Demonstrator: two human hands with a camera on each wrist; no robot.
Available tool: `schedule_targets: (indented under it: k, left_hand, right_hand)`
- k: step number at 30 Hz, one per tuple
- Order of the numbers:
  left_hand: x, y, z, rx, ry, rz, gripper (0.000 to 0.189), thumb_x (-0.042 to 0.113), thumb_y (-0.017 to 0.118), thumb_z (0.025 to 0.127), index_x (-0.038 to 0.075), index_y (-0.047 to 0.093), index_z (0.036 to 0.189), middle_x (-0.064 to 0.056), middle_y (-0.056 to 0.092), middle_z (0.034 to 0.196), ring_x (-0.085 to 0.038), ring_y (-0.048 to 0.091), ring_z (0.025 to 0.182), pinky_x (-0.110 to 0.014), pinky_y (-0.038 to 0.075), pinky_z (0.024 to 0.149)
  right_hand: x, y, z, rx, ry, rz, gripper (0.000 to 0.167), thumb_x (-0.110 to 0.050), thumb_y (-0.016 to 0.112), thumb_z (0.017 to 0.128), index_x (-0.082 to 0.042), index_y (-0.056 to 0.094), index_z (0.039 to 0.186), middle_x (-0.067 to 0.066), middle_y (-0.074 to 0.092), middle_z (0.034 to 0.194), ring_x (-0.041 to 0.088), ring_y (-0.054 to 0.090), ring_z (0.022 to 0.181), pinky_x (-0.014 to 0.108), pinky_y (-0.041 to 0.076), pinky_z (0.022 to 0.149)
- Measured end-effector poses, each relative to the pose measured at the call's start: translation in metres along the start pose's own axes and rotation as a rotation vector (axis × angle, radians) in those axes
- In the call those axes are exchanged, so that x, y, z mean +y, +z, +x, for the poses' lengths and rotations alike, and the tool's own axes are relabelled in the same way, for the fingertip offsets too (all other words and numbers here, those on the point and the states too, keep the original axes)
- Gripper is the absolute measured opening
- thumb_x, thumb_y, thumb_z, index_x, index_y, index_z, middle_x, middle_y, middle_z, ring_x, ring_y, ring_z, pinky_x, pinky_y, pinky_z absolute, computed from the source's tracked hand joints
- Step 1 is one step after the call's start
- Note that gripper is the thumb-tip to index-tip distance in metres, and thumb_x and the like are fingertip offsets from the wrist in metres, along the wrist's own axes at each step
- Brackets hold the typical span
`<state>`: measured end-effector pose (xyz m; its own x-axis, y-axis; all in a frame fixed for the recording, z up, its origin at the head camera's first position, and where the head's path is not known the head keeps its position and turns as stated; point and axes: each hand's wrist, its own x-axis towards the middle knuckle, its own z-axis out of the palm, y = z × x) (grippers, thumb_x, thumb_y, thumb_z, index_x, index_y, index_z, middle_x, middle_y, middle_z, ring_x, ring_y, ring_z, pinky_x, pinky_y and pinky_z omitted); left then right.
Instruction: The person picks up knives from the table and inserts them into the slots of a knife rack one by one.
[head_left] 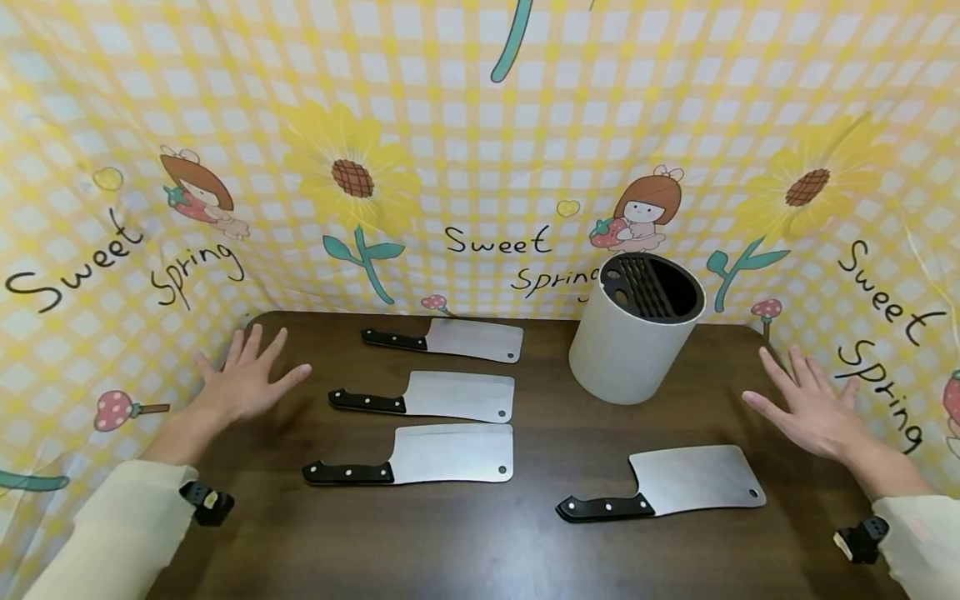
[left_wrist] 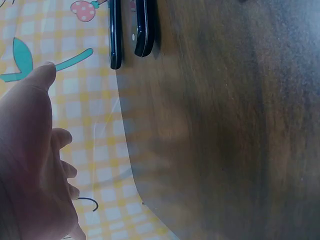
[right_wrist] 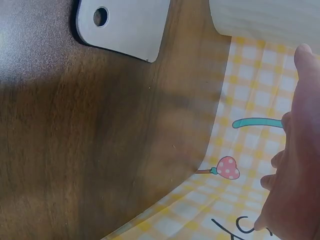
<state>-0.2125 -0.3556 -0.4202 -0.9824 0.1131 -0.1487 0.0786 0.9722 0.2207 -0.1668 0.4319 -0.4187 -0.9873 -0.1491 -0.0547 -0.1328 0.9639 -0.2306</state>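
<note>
My left hand (head_left: 242, 379), fingers spread and holding nothing, is over the table's left edge. Nearest to it are the black handles of three cleavers lying in a column: a back cleaver (head_left: 476, 340), a middle cleaver (head_left: 461, 396) and a front cleaver (head_left: 454, 453), blades pointing right. My right hand (head_left: 813, 408) is spread and holds nothing, over the right edge. A fourth cleaver (head_left: 697, 479) lies to its front left; the holed corner of its blade (right_wrist: 125, 25) shows in the right wrist view. Left of that hand stands a white round knife block (head_left: 630, 350) with a black slotted top.
The dark wooden table (head_left: 420, 542) has rounded back corners. A yellow checked cloth (head_left: 480, 150) with printed flowers and lettering hangs behind it and along both sides. Each wrist carries a small black camera, such as the left wrist camera (head_left: 207, 503).
</note>
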Motion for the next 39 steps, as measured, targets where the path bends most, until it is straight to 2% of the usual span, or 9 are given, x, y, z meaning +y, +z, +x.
schedule_targets:
  k: [8,14,17,20,28,30,32,35,39]
  left_hand:
    - [0.005,-0.003,0.008,-0.006,0.017,0.043,0.095,0.074,0.030,0.099,0.011,0.001,0.164,-0.031,-0.016,0.162,-0.054,-0.019,0.146,-0.086,-0.021,0.092]
    - [0.016,-0.012,0.022,0.001,0.024,0.046,0.097,0.076,0.029,0.098,0.010,0.003,0.164,-0.032,-0.012,0.163,-0.056,-0.014,0.147,-0.086,-0.019,0.095]
    - [0.025,-0.017,0.030,0.018,0.041,0.032,0.097,0.075,0.031,0.098,0.009,0.006,0.164,-0.033,-0.004,0.164,-0.056,-0.009,0.148,-0.086,-0.014,0.098]
    - [0.033,-0.019,0.038,0.043,0.073,0.009,0.096,0.072,0.036,0.099,0.005,0.011,0.163,-0.033,0.003,0.164,-0.055,-0.001,0.149,-0.085,-0.007,0.103]
    - [0.053,-0.010,0.064,0.082,0.147,-0.067,0.093,0.066,0.041,0.102,-0.002,0.017,0.161,-0.031,0.016,0.163,-0.052,0.016,0.148,-0.078,0.014,0.109]
    - [0.058,-0.006,0.070,0.078,0.161,-0.084,0.091,0.063,0.044,0.102,-0.003,0.020,0.160,-0.032,0.017,0.162,-0.053,0.017,0.147,-0.076,0.017,0.110]
    - [0.064,-0.002,0.075,0.072,0.175,-0.096,0.087,0.057,0.048,0.103,-0.005,0.022,0.159,-0.033,0.019,0.162,-0.053,0.018,0.147,-0.075,0.020,0.111]
    - [0.071,0.004,0.082,0.062,0.193,-0.108,0.081,0.048,0.055,0.104,-0.005,0.026,0.157,-0.032,0.023,0.160,-0.053,0.022,0.146,-0.074,0.024,0.110]
    - [0.079,0.012,0.092,0.032,0.204,-0.131,0.075,0.040,0.058,0.104,-0.005,0.029,0.156,-0.031,0.029,0.158,-0.051,0.028,0.144,-0.070,0.028,0.111]
  right_hand:
    - [-0.002,-0.007,0.002,0.014,0.015,-0.019,0.084,-0.055,0.041,0.106,-0.016,-0.007,0.163,0.041,-0.002,0.159,0.062,0.003,0.144,0.087,-0.013,0.096]
    - [-0.014,-0.018,0.009,0.046,-0.006,-0.012,0.079,-0.051,0.040,0.108,-0.006,0.006,0.163,0.044,0.023,0.153,0.065,0.025,0.136,0.082,0.013,0.101]
    - [-0.022,-0.023,0.014,0.087,-0.052,0.060,0.072,-0.043,0.041,0.110,0.003,0.017,0.160,0.043,0.030,0.150,0.064,0.029,0.134,0.075,0.025,0.102]
    - [-0.034,-0.031,0.019,0.086,-0.069,0.171,0.067,-0.038,0.039,0.111,0.010,0.023,0.156,0.044,0.030,0.150,0.064,0.029,0.134,0.074,0.026,0.103]
    - [-0.065,-0.051,0.034,0.150,-0.089,0.354,0.058,-0.033,0.032,0.113,0.014,0.037,0.148,0.041,0.044,0.140,0.059,0.042,0.128,0.069,0.035,0.097]
    - [-0.072,-0.055,0.038,0.174,-0.081,0.387,0.058,-0.033,0.031,0.113,0.013,0.039,0.147,0.040,0.050,0.134,0.050,0.051,0.121,0.054,0.044,0.096]
    - [-0.077,-0.058,0.042,0.184,-0.068,0.431,0.058,-0.034,0.030,0.113,0.011,0.040,0.147,0.036,0.054,0.127,0.028,0.061,0.109,0.036,0.051,0.087]
    - [-0.086,-0.060,0.048,0.172,-0.041,0.540,0.060,-0.037,0.031,0.112,0.012,0.041,0.146,0.032,0.053,0.126,-0.003,0.056,0.095,0.014,0.051,0.070]
    - [-0.098,-0.064,0.056,0.134,-0.005,0.706,0.064,-0.039,0.030,0.112,0.016,0.035,0.145,0.029,0.045,0.132,-0.008,0.050,0.096,0.017,0.056,0.072]
